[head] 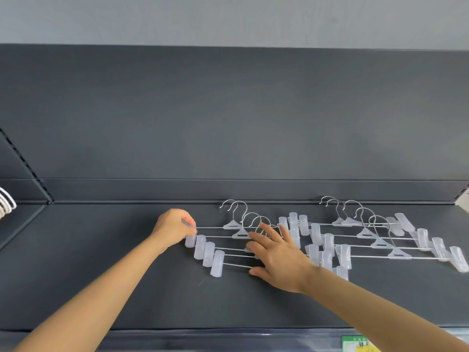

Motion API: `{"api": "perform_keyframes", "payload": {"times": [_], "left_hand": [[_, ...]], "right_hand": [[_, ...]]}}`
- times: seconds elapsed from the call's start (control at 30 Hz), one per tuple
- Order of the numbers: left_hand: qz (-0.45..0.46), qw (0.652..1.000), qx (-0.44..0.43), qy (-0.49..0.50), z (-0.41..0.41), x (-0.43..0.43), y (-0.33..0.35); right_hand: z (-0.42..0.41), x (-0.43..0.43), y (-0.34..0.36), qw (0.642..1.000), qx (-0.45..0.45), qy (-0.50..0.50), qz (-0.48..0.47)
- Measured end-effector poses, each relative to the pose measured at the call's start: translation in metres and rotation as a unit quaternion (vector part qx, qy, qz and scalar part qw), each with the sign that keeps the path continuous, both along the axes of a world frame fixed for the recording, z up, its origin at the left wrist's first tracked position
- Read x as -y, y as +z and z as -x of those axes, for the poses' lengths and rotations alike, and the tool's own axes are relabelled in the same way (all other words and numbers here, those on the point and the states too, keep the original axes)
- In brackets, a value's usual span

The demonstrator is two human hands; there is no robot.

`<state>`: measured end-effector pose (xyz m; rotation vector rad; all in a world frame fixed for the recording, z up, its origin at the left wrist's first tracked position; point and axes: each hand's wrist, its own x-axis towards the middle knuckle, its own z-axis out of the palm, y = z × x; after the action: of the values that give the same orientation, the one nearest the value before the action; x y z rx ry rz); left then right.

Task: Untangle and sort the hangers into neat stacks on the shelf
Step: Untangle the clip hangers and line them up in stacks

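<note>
**While the left hand pinches a rod end, the right hand lies flat on the hangers**

Where the dark grey shelf meets its back panel, clear-clipped hangers lie in 2 groups, side by side, hooks pointing to the back. The left group is fanned in steps, each metal rod a little nearer and further right than the one behind it, with frosted plastic clips lined up in a slanting row at the left ends. The left hand has its fingers curled and nips the left end of the rearmost hanger of this group between thumb and fingertips, just above the first clip. The right hand is unclenched, fingers straight and spread, palm down on the middle of the same group; it covers the nearer hooks and rods, and the thumb touches the nearest rod. It grasps nothing.

The right group holds 5 hangers, likewise stepped, untouched by either hand. Its left clips overlap the right clips of the left group near the right wrist.

At the far left edge, some white hangers show partly. A green label sits on the shelf's front edge, lower right.
</note>
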<state>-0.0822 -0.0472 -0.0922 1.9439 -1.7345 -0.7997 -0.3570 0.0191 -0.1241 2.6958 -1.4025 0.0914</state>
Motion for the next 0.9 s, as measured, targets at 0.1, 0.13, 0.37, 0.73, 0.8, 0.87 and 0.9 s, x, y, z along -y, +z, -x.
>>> {"api": "perform_keyframes", "payload": {"times": [0.1, 0.13, 0.37, 0.73, 0.8, 0.87, 0.9], "left_hand": [[0.006, 1.0, -0.001, -0.006, 0.001, -0.002, 0.001], [0.008, 1.0, 0.002, -0.006, 0.001, -0.003, 0.001], [0.01, 1.0, 0.013, -0.01, -0.001, -0.005, 0.003], [0.026, 1.0, 0.007, -0.002, 0.004, -0.007, -0.003], [0.034, 0.999, 0.0, 0.003, 0.005, -0.008, -0.005], [0.058, 0.998, 0.027, -0.01, 0.008, -0.01, -0.008], [0.069, 0.996, 0.044, -0.023, 0.01, -0.012, -0.009]], "right_hand": [[0.001, 0.003, 0.003, 1.0, -0.005, 0.008, -0.005], [0.0, 0.004, 0.004, 1.0, -0.004, 0.009, -0.006], [0.0, 0.007, 0.01, 1.0, -0.004, 0.016, -0.002], [-0.004, 0.007, 0.015, 0.999, -0.012, -0.002, -0.035], [-0.004, 0.006, 0.016, 0.999, -0.014, -0.006, -0.041], [-0.001, 0.003, 0.014, 0.999, -0.023, -0.001, -0.027], [0.0, 0.0, 0.013, 0.999, -0.033, 0.003, -0.016]]}}
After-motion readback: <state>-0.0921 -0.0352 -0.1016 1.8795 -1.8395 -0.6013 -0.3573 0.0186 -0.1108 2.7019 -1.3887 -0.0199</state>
